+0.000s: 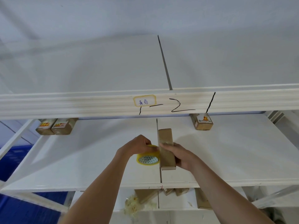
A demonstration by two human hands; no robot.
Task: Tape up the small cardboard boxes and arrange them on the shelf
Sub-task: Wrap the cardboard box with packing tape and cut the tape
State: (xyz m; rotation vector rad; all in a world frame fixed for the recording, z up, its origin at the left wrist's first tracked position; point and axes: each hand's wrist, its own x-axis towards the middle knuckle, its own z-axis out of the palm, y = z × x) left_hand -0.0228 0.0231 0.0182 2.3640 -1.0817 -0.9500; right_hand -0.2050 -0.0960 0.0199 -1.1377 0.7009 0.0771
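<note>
Fingers on your right hand (178,155) curl round the small cardboard box (167,148), thumb pressed on its upper face, holding it on edge at centre frame just above the shelf board (80,159). Left hand (139,147) pinches the yellow tape roll (148,158) from above, fingertips at the box's left face where the tape looks to meet it; I can't tell if the strip is already stuck down. Progress, as I read it: three taped boxes sit at the back of this shelf, two side by side (54,126) at left of frame and one (202,122) at right, so those look done. Current box is mid-taping and not yet placed. More boxes (145,196) lie on the lower shelf at the bottom of frame beside scraps of tape (134,204), so several probably remain. Both forearms reach up and in from the bottom edge, wrists converging on the box.
</note>
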